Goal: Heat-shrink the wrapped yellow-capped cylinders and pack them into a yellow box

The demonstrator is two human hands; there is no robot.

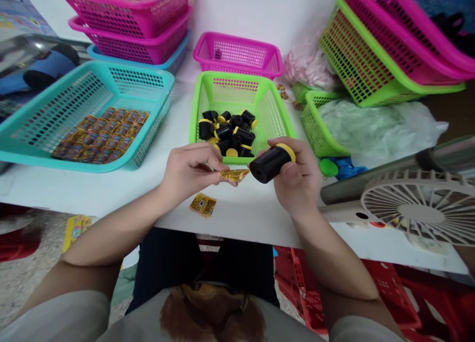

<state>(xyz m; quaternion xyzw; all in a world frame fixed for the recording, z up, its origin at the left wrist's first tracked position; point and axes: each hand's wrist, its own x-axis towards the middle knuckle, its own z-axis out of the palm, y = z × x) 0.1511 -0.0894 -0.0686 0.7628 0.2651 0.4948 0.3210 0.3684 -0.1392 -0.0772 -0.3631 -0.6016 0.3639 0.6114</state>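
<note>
Label [233, 175] occupies left hand [191, 168], canister [269, 165] right hand [301, 181].

The right grip [300, 181] partly hides the black canister [267, 165]; the right edge cuts off the fan [421, 214]

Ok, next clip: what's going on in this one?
A person sits at a white table with both hands busy. The left hand pinches a yellow printed wrapper, while the right hand holds a black canister with a yellow end right by it; whether the two touch is hard to tell. Another wrapper lies on the table. Ahead, a green basket holds more black-and-yellow canisters, and a teal basket to the left holds rows of printed pieces.
</note>
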